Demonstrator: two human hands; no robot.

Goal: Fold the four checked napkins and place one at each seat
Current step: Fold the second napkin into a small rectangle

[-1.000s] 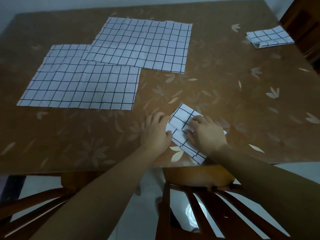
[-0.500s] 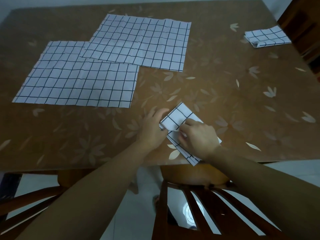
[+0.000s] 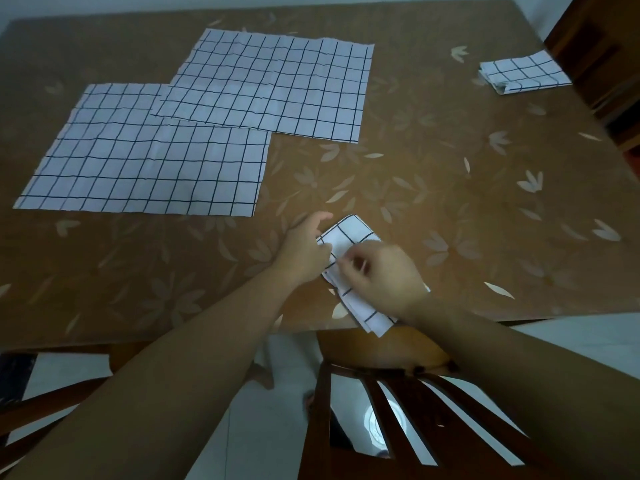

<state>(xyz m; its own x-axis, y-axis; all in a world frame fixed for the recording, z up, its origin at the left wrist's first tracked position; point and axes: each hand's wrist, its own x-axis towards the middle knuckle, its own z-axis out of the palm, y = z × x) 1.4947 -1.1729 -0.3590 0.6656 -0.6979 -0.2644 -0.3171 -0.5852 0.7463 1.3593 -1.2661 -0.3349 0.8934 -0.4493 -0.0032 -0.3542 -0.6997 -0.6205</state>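
Change since earlier frames: both hands are bunching closer over the small folded napkin, the right hand sliding up across it while the left hand's fingers are curling in at its left edge; the flat cloths are lying where they were.
Left flat napkin: lying fully open at the left of the surface, its top right corner tucking under the next cloth.
Middle flat napkin: lying open just beyond it, overlapping that corner.
Left hand: fingers bending onto the folded napkin's left edge, seemingly pinching a layer, though the contact itself is blurring.
Napkin in work: sitting at the near edge of the surface, above a chair back, its lower corner hanging slightly past the edge.
Right hand: lying over the folded stack, fingers drawn together on the top layer; whether pinching or only pressing, I cannot tell.
Far folded napkin: resting at the far right edge, finished by the look of it.
Handling: thin, soft, light cloth, holding creases but springing open if released; likely best taken at corners or along a folded edge, pressing flat to keep layers from sliding on the smooth surface.
Count: four checked napkins, two unfolded, one folded and placed, one being folded; two hands.
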